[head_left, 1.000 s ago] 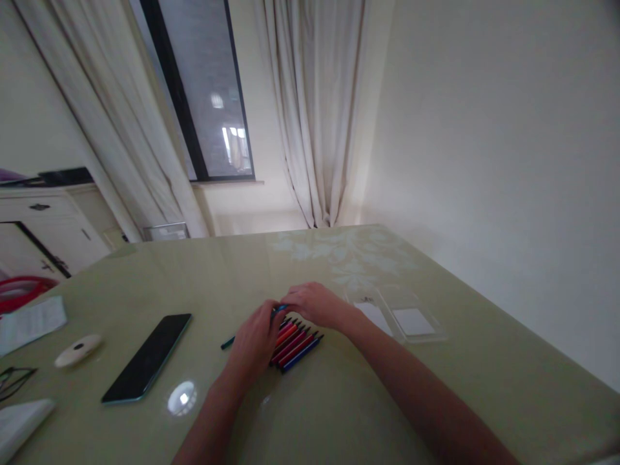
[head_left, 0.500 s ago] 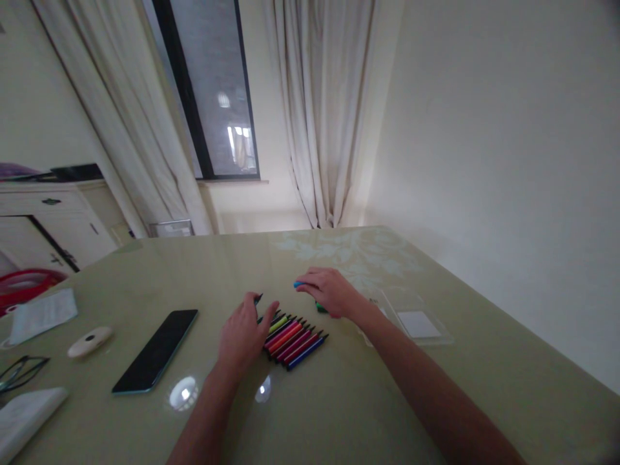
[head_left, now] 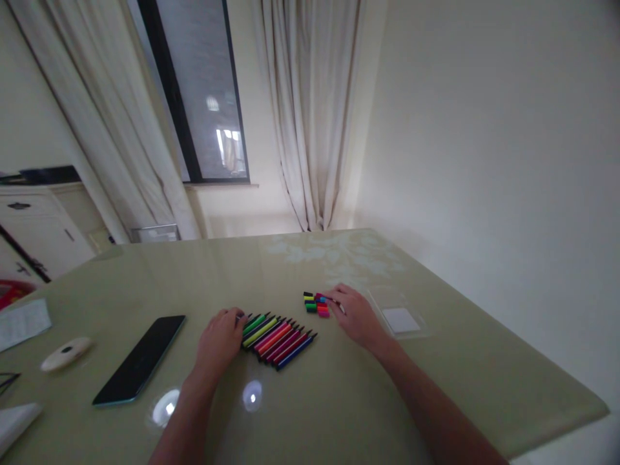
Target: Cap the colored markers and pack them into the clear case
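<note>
Any lettering on the pens (head_left: 281, 341) is too small for you to read. They lie side by side in one slanted row on the table (head_left: 368, 413), dark tips pointing up and to the right; you can count about nine, from green through yellow, orange and pinks to dark blue, though your left hand (head_left: 220, 339) covers that end of the row. Your left fingers curl down at the row's green end; you cannot tell whether they grip a pen there or only rest.

Well apart to the right sits one small cluster of caps (head_left: 310, 307), with green, yellow, orange and pink among them; overlap prevents an exact count. Your right hand (head_left: 353, 313) reaches in from the right, fingertips at one blue cap (head_left: 323, 299) beside the others. Whether they pinch it or have let go, you cannot tell.

Beyond that hand lies one clear case (head_left: 387, 297) with one white card (head_left: 401, 320) visible. One phone (head_left: 140, 360) lies to your left.

Half a second ago your right hand held the blue piece higher, in front of most of the cluster; now it is lower and more caps show.
</note>
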A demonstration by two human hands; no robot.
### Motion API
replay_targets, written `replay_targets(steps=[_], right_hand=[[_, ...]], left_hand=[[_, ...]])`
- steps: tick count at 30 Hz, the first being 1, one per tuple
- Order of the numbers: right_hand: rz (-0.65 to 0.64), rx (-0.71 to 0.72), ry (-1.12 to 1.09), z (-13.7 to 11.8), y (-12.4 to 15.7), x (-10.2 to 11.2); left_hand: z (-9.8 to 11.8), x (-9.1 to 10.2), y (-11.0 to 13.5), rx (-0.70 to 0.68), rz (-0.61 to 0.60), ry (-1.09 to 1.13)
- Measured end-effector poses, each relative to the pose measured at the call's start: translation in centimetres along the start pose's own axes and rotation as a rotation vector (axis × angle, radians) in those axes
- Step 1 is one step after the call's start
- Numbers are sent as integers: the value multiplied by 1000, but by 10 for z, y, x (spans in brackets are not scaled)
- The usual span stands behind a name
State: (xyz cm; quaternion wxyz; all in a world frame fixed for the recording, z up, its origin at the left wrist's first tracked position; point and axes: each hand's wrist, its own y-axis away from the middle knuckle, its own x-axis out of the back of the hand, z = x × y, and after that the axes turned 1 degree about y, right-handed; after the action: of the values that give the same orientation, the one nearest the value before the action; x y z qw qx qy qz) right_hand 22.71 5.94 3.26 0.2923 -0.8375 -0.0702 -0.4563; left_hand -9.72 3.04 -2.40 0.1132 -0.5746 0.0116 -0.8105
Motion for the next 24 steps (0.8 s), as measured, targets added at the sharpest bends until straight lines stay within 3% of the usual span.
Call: replay_targets(steps=[6, 16, 19, 24], right_hand=[[-80, -86, 0, 9, 8, -21], [-161, 1, 232, -12, -4, -54], [-126, -40, 262, -10, -6, -48], [35, -208, 254, 17, -3, -14]], left_hand=[[0, 7, -1, 39, -49, 19], [16, 15, 5, 17, 29, -116], [32, 14, 10, -41, 71, -123], [78, -4, 37, -52, 67, -213]])
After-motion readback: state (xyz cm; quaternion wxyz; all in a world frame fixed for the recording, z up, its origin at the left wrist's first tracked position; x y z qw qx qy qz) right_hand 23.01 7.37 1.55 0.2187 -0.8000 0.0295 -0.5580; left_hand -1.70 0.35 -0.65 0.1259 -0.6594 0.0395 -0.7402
